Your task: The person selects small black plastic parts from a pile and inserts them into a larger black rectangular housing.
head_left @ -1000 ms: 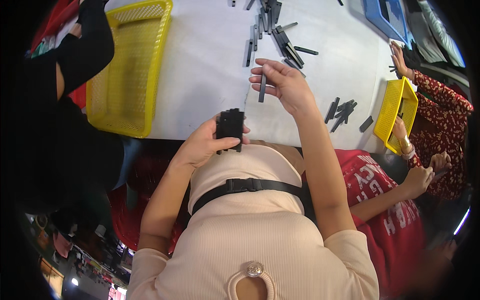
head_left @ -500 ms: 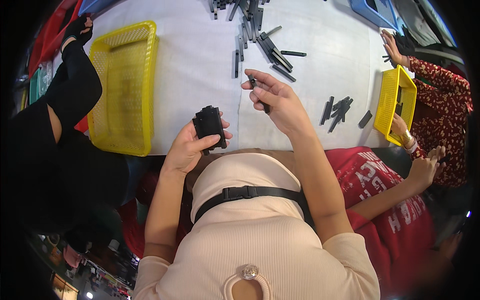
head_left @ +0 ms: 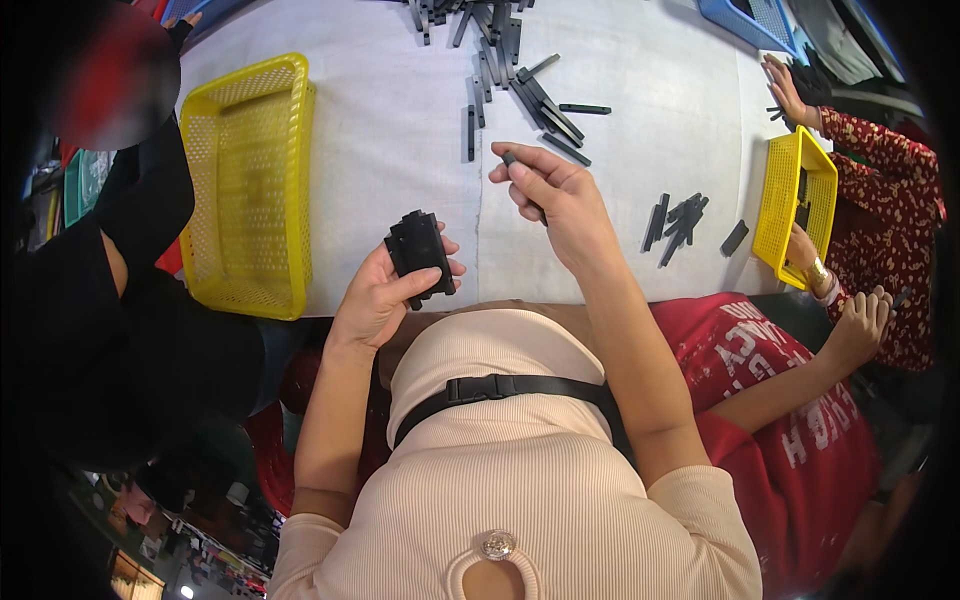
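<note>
My left hand [head_left: 375,295] is closed around a stack of flat black bars [head_left: 418,258], its thumb lying across the front of them. Farther up and to the right, my right hand [head_left: 555,190] pinches a single short black bar [head_left: 510,159] between thumb and fingers; most of that bar is hidden by the fingers. Beyond my right hand, several loose black bars [head_left: 545,103] lie scattered on the white table covering [head_left: 390,130], running up to a heap [head_left: 490,20] at the far edge of view.
At the left stands a yellow perforated basket [head_left: 302,190]. A small group of black bars [head_left: 684,215] lies to the right, near another yellow basket [head_left: 768,215] held by a person in a patterned red sleeve. A blue basket [head_left: 745,28] stands far right. People sit close on both sides.
My right hand has turned the bar so that less of it shows. The left hand keeps its stack in place. The neighbour's dark-sleeved arm at the left has moved farther away.
</note>
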